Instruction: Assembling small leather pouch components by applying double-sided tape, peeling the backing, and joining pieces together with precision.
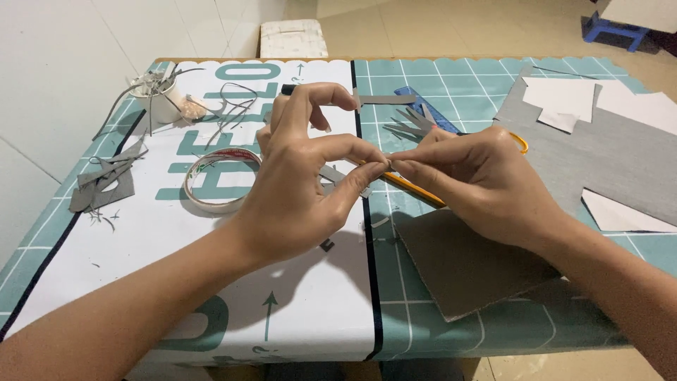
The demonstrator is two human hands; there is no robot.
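**One box beyond the desk, large lettering on the mat**

A pale, squarish cardboard box [293,38] sits on the floor at twelve o'clock, just past the far edge of the desk. Covering the desk's left half, a white mat [176,233] bears big teal lettering and small arrows.

A counter [303,310] covered by a white-and-teal sheet is set beside a white tiled wall [56,63]. Beyond it, a beige tiled floor [437,28] and a blue stool [613,29] are seen.
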